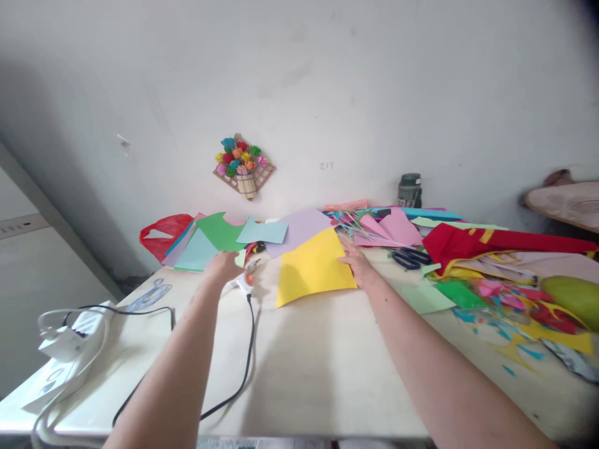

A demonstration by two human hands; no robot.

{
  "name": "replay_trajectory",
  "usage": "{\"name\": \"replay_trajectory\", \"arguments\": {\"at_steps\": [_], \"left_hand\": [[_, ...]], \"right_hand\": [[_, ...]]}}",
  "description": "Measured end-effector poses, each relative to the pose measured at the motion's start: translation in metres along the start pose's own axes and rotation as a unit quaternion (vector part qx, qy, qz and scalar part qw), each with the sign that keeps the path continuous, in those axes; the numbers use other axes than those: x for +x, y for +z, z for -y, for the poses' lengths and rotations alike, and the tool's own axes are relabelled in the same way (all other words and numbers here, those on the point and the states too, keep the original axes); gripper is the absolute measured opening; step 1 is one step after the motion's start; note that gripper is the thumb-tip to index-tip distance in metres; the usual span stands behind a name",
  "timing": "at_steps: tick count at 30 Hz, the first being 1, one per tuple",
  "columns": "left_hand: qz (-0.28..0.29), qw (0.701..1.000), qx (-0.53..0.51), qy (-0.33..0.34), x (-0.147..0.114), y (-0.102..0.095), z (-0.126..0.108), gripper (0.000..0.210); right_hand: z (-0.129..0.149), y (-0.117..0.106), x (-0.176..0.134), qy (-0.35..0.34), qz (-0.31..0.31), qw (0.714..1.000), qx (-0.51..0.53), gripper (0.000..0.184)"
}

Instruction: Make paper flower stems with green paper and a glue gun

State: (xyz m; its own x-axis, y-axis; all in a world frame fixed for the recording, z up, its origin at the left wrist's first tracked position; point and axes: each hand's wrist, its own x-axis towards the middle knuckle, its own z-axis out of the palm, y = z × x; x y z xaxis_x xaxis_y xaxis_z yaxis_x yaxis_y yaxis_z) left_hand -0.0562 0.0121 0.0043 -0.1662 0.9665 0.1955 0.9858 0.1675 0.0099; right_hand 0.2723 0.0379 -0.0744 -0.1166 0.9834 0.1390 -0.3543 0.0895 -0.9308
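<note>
My right hand (357,263) is at the right edge of a yellow sheet of paper (316,265), its thumb over the sheet and its fingers along the edge. To the left, my left hand (225,266) reaches out with its fingers extended beside a small pale green paper scrap (240,258). Whether the fingertips touch that scrap is hard to see. Just below it lies a white glue gun (244,284) with a black cord. Behind the hands are a light blue piece of paper (262,231), a green sheet (219,231) and a lilac sheet (299,227).
A power strip (70,349) with a plugged-in charger stands at the left. Dark-handled scissors (410,257), a red cloth (463,243) and colourful paper scraps (510,337) lie at the right. A dark bottle (410,191) stands by the wall, where a paper flower decoration (244,165) hangs.
</note>
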Motion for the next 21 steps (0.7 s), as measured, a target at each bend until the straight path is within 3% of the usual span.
{"name": "replay_trajectory", "arguments": {"at_steps": [2, 4, 7, 9, 10, 13, 21], "left_hand": [[-0.031, 0.998, -0.028, 0.048, -0.009, -0.013, -0.043, 0.052], [-0.031, 0.984, -0.080, 0.156, -0.023, -0.012, -0.090, 0.059], [0.066, 0.944, -0.124, 0.299, -0.046, 0.014, -0.147, 0.073], [0.115, 0.938, -0.105, 0.309, -0.059, 0.038, -0.168, 0.081], [0.134, 0.937, -0.095, 0.307, -0.064, 0.050, -0.173, 0.084], [0.124, 0.945, -0.082, 0.292, -0.072, 0.071, -0.175, 0.084], [0.097, 0.948, -0.076, 0.293, -0.071, 0.076, -0.172, 0.081]], "right_hand": [[0.000, 0.000, 0.000, -0.002, -0.005, 1.000, -0.011, 0.078], [0.000, -0.003, 0.001, -0.005, -0.003, 0.999, -0.032, 0.075], [-0.004, -0.010, 0.005, -0.005, 0.014, 0.996, -0.085, 0.070], [-0.008, -0.015, 0.009, 0.009, 0.011, 0.992, -0.126, 0.070], [-0.010, -0.017, 0.011, 0.020, 0.003, 0.989, -0.146, 0.071], [-0.018, -0.020, 0.018, 0.034, -0.025, 0.980, -0.196, 0.073], [-0.021, -0.023, 0.025, -0.018, -0.114, 0.959, -0.259, 0.053]]}}
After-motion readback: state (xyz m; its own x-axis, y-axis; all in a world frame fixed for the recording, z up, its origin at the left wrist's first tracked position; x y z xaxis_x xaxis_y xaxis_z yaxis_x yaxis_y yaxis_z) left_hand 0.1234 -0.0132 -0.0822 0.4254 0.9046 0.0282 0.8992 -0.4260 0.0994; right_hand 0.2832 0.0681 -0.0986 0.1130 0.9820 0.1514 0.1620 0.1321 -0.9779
